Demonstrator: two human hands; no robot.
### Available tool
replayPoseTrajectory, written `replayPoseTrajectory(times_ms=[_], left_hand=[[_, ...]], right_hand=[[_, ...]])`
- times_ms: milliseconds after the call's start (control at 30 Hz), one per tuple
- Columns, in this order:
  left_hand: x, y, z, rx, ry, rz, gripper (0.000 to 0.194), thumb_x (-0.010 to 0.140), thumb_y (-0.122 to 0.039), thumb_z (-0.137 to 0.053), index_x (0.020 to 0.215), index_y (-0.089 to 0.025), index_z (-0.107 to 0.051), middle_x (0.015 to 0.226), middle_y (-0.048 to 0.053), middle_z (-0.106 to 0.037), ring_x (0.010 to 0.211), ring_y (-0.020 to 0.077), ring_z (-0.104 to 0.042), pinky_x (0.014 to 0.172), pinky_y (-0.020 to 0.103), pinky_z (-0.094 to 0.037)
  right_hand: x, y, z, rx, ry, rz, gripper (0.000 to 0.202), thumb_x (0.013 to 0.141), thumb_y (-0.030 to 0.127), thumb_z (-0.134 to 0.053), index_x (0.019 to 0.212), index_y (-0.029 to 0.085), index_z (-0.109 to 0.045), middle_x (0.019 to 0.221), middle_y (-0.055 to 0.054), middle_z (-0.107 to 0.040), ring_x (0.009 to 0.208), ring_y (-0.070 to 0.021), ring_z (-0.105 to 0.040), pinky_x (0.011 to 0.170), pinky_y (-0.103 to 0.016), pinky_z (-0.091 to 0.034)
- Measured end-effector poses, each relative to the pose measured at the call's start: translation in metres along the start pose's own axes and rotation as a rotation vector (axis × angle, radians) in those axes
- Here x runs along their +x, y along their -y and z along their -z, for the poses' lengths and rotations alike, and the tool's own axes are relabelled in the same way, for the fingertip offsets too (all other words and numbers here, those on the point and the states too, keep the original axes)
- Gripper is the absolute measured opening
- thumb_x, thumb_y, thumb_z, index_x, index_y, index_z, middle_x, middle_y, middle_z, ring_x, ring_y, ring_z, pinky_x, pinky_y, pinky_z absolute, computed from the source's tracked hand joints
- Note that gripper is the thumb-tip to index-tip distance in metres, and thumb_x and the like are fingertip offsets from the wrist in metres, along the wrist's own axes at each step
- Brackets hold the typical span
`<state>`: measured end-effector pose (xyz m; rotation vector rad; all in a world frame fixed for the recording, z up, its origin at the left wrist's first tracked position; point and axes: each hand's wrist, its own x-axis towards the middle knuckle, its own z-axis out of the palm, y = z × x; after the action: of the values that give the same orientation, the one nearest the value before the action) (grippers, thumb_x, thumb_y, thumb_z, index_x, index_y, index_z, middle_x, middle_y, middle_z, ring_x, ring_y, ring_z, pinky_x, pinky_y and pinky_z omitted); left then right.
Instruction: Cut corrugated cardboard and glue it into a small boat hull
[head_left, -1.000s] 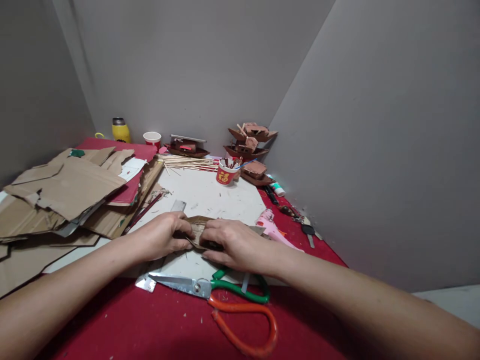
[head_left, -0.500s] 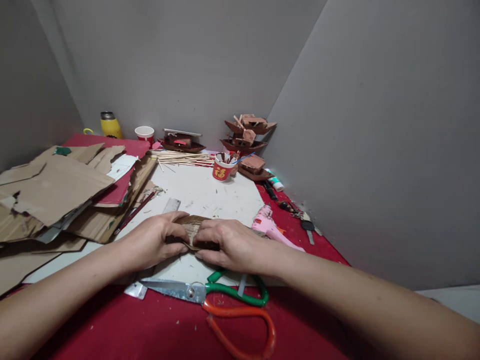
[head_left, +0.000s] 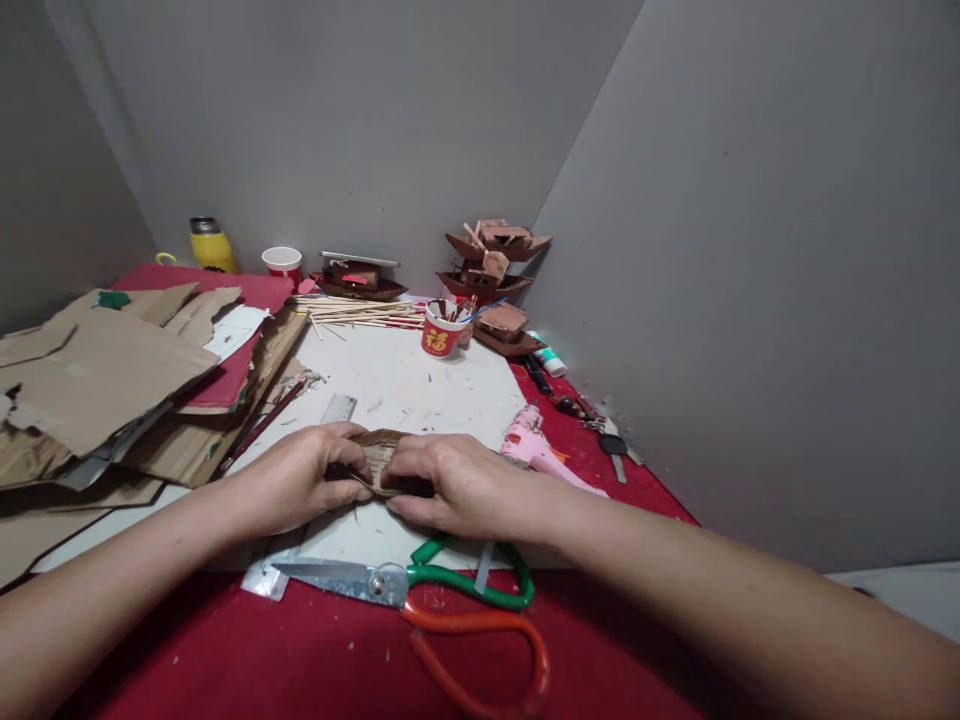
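A small brown cardboard piece [head_left: 381, 462] with raised edges lies between both hands over the white board [head_left: 375, 375]. My left hand [head_left: 304, 480] is closed on its left end, fingers inside and thumb at the near edge. Around its right end, my right hand [head_left: 454, 485] is closed with the fingers inside and the thumb on the near side. Part of the piece is hidden by the fingers. Just nearer than the hands lie scissors [head_left: 379, 585] with one green and one orange handle. A metal ruler [head_left: 340, 408] passes under my left hand.
Cardboard sheets [head_left: 112, 370] are piled at the left. A pink glue gun [head_left: 532, 440] and keys [head_left: 615, 450] lie at the right. Farther back are a red cup [head_left: 439, 335], thin sticks [head_left: 360, 312], model boats [head_left: 506, 325], a white-rimmed cup [head_left: 283, 262] and a yellow bottle [head_left: 212, 248].
The whole view has shifted slightly. Both hands keep their hold on the cardboard piece, with only small finger movement.
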<state>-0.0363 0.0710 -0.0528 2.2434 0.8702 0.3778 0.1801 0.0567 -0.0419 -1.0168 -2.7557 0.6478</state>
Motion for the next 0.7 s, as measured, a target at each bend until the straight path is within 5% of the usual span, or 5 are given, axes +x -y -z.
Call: replayPoseTrajectory(times_ms=[300,467,700], left_hand=[[-0.007,-0.003,0.008,-0.218,-0.026,0.122,0.029,0.076,-0.014,-0.06,0.104,-0.018,-0.06,0.098,0.004,-0.067,0.091,0.0194,-0.061,0.081,0.031,-0.047],[-0.008,-0.001,0.008,-0.139,-0.051,0.158,0.031,0.074,-0.016,-0.061,0.105,-0.019,-0.059,0.093,0.002,-0.067,0.083,0.018,-0.06,0.075,0.028,-0.045],[-0.009,-0.002,0.006,-0.008,-0.057,0.128,0.022,0.075,-0.017,-0.059,0.096,-0.02,-0.063,0.091,0.001,-0.068,0.085,0.0188,-0.06,0.077,0.028,-0.044]], right_hand=[[0.0,0.012,0.011,-0.004,0.03,-0.097,0.019,0.079,0.028,-0.067,0.095,0.018,-0.066,0.084,-0.003,-0.068,0.069,-0.0152,-0.057,0.061,-0.024,-0.038],[0.006,0.005,0.011,0.016,-0.102,-0.195,0.016,0.083,0.016,-0.059,0.093,0.016,-0.071,0.075,-0.002,-0.07,0.06,-0.0115,-0.056,0.057,-0.021,-0.036],[0.026,-0.002,-0.004,-0.055,-0.137,-0.195,0.026,0.083,0.008,-0.054,0.1,0.015,-0.073,0.091,-0.01,-0.075,0.076,-0.0162,-0.065,0.069,-0.024,-0.043]])
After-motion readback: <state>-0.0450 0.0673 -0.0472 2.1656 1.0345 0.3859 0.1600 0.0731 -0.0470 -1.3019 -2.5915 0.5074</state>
